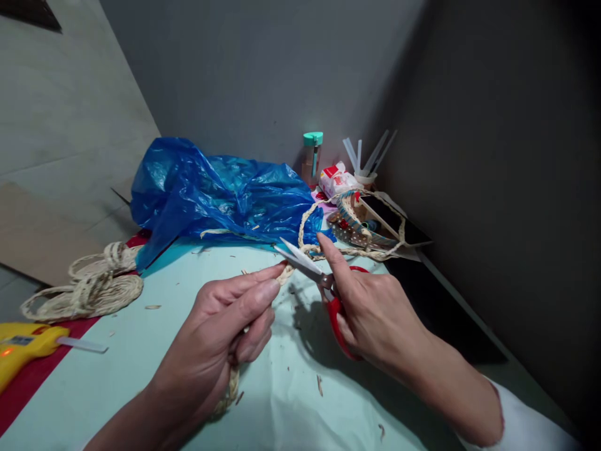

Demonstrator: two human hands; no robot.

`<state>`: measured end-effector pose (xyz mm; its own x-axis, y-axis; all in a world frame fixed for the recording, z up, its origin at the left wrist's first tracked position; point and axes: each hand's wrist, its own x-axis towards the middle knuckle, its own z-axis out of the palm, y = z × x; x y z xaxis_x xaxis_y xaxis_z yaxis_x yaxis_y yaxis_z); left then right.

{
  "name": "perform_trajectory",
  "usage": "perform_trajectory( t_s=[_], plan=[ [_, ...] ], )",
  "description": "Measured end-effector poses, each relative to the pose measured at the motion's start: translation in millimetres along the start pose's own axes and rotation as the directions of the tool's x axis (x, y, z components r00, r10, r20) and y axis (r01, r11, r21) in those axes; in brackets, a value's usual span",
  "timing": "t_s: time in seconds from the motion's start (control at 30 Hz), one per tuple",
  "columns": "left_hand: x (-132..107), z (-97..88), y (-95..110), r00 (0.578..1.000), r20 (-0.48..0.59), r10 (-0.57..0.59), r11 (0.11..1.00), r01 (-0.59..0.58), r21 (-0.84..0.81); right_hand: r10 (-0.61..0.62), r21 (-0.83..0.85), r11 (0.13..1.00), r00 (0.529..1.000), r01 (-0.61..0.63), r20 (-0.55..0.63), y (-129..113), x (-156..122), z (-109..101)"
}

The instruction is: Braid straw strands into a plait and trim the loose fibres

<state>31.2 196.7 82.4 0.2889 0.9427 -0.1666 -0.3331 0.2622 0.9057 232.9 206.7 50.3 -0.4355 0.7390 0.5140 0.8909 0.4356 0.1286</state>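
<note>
My left hand (235, 316) is closed in a pinch on a pale braided cord (285, 273), its end poking out past the thumb and index finger. More of that braid hangs below the palm, partly hidden by the hand. Red-handled scissors (335, 307) are in my right hand (370, 300), the index finger stretched along them. Their blades are parted and point left, close to the cord's end; whether they touch it I cannot tell. Behind the scissors, a loop of similar braid (304, 225) lies on the pale green table cover (178, 351).
A crumpled blue plastic bag (225, 194) lies at the back. Coiled braid bundles (107, 291) and a yellow glue gun (28, 351) are at left. Back right are a green-lidded jar (312, 153), a cup of glue sticks (366, 178) and an open box (352, 219). Fibre scraps dot the cover.
</note>
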Motion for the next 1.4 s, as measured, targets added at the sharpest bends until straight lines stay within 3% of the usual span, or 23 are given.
perform_trajectory(
  t_s=[0.1,0.17,0.33,0.53,0.73,0.97,1.1,1.2,1.3,1.4],
  plan=[
    [2.3,-2.4,-0.3,1.000,-0.012,0.003,0.997,-0.002,0.078,0.002,0.001,1.000,1.000,-0.002,0.012,3.0,-0.6,3.3],
    [3.5,-4.4,-1.0,0.999,0.041,-0.014,0.998,0.011,0.063,0.034,0.053,0.998,0.998,-0.038,0.059,5.2,0.0,5.7],
    [2.2,-5.4,-2.1,0.989,0.145,-0.030,0.999,0.036,-0.037,0.245,0.238,0.925,0.943,-0.298,0.227,11.0,5.0,7.2],
    [3.2,-0.6,0.2,0.994,0.109,-0.009,0.999,0.014,-0.041,0.365,0.567,0.669,0.877,-0.480,0.312,19.0,9.2,-5.8],
    [8.6,-3.7,0.9,0.998,0.059,-0.010,0.996,0.015,-0.091,0.306,0.791,0.356,0.862,-0.498,0.405,25.3,7.3,-16.5],
    [7.6,-4.0,3.1,0.999,0.021,-0.031,0.987,0.034,-0.157,0.338,0.855,0.132,0.834,-0.502,0.437,14.7,8.7,-15.0],
    [9.3,-4.0,4.5,1.000,0.003,-0.002,0.986,0.002,-0.168,0.407,0.879,0.129,0.833,-0.459,0.375,9.4,8.3,-15.8],
    [10.6,-4.2,3.6,1.000,-0.014,-0.010,0.990,0.008,-0.143,0.371,0.865,0.086,0.822,-0.494,0.433,5.5,7.1,-12.5],
    [10.1,-2.8,1.0,1.000,-0.024,0.006,0.999,-0.007,-0.043,0.281,0.851,-0.071,0.808,-0.520,0.517,0.7,7.1,-7.6],
    [7.6,0.5,-1.8,0.991,-0.088,0.101,0.986,-0.087,0.144,0.203,0.832,-0.224,0.811,-0.507,0.549,-4.4,8.2,-6.1]
  ],
)
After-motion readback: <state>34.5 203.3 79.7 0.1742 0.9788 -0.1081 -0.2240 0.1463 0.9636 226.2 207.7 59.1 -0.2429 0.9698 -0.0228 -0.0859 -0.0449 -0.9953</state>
